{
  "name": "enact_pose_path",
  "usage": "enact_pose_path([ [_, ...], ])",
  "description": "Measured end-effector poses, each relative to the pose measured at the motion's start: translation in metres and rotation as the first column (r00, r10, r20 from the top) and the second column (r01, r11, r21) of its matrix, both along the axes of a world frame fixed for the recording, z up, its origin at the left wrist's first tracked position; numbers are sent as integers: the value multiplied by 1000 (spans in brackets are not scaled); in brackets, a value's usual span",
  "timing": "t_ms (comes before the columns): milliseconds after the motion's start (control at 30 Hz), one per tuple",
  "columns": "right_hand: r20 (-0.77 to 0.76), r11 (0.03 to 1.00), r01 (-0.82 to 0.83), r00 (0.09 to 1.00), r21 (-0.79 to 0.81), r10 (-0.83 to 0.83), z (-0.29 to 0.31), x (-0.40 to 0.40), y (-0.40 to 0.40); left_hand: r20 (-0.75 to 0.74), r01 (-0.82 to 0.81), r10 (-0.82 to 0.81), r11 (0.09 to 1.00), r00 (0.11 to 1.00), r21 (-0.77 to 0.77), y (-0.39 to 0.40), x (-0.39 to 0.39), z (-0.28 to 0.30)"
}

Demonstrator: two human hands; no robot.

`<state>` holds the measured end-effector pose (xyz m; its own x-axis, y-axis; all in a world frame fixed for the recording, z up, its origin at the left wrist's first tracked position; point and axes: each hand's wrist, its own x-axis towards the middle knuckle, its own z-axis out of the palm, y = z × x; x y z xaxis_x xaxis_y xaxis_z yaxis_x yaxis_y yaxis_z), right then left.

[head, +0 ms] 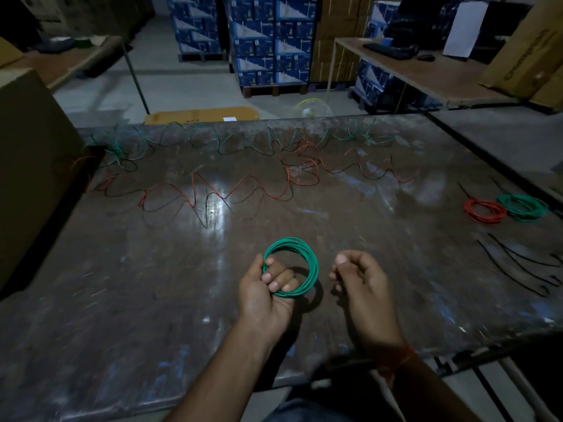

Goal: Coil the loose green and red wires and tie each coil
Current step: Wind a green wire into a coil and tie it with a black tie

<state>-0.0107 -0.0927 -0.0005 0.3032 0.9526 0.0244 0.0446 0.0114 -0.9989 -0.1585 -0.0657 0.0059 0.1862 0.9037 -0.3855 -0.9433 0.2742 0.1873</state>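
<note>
My left hand point(268, 292) grips a green wire coil point(306, 254) just above the near middle of the worn table point(122, 300), fingers curled through its ring. My right hand point(359, 278) hovers right of the coil with fingers curled; nothing shows plainly between them. A loose green wire point(213, 141) snakes along the far edge. A loose red wire point(213, 190) zigzags in front of it. At the right lie a finished red coil point(484, 211) and a finished green coil point(522, 207), touching each other.
Black ties point(518, 263) lie spread at the right edge. A large cardboard box point(30, 166) stands at the left. Beyond the table are stacked blue cartons point(268, 41), a flat cardboard sheet point(201, 115) on the floor and a desk point(426, 68) with a keyboard.
</note>
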Motion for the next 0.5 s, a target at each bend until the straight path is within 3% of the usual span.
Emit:
enact_pose_path([
  [100, -93, 983, -106, 991, -147, 93, -3, 8, 11, -49, 91, -90, 996, 995, 19, -7, 15, -2],
  [200, -120, 988, -115, 987, -104, 102, -11, 10, 15, -125, 151, -149, 989, 981, 6, -11, 36, -5],
  [300, -81, 995, -54, 996, -82, 47, -25, 20, 17, -318, 145, -149, 989, 936, -39, -7, 55, -12],
  [500, 232, 992, 119, 967, -35, -108, -53, 59, 18, -443, 169, -217, 975, 870, -146, 11, 102, -29],
])
